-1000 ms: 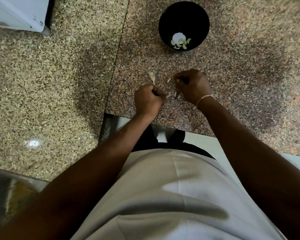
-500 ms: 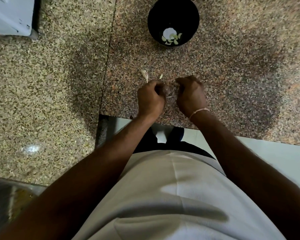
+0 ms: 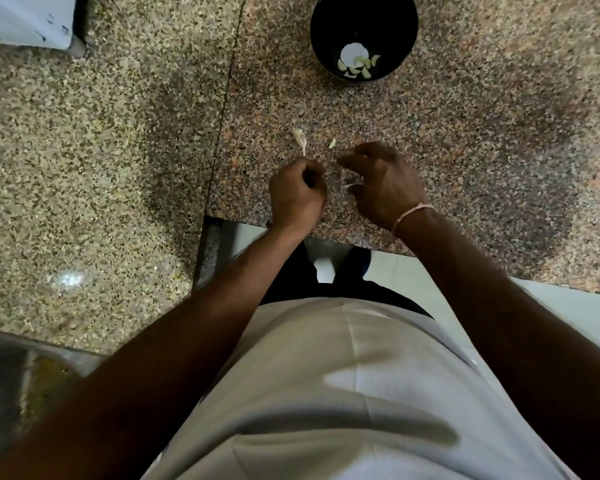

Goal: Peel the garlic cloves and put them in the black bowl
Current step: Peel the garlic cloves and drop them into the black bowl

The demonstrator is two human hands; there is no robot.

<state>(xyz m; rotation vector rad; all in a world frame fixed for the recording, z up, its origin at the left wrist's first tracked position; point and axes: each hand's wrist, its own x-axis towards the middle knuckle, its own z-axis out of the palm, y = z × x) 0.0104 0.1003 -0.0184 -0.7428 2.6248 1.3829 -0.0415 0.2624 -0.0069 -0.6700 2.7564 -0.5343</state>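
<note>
The black bowl (image 3: 363, 36) stands at the far side of the granite counter, with several peeled garlic cloves (image 3: 359, 65) in its bottom. My left hand (image 3: 297, 195) is curled into a tight fist near the counter's front edge; a garlic clove seems to be gripped inside it, mostly hidden. My right hand (image 3: 385, 183) hovers just to its right with fingers curled, and a pale strip of garlic skin (image 3: 349, 185) shows at its fingertips. An unpeeled clove with a thin stalk (image 3: 300, 138) lies just beyond my left hand. A small pale scrap (image 3: 332, 143) lies beside it.
The counter's front edge (image 3: 326, 235) runs just under my wrists. A seam (image 3: 222, 116) divides the two granite slabs. A white appliance (image 3: 25, 19) sits at the far left corner, and a steel vessel (image 3: 14, 382) at the near left.
My hands came together near the front edge and have now drawn slightly apart. The right hand's fingers have loosened with the strip of skin at their tips.
</note>
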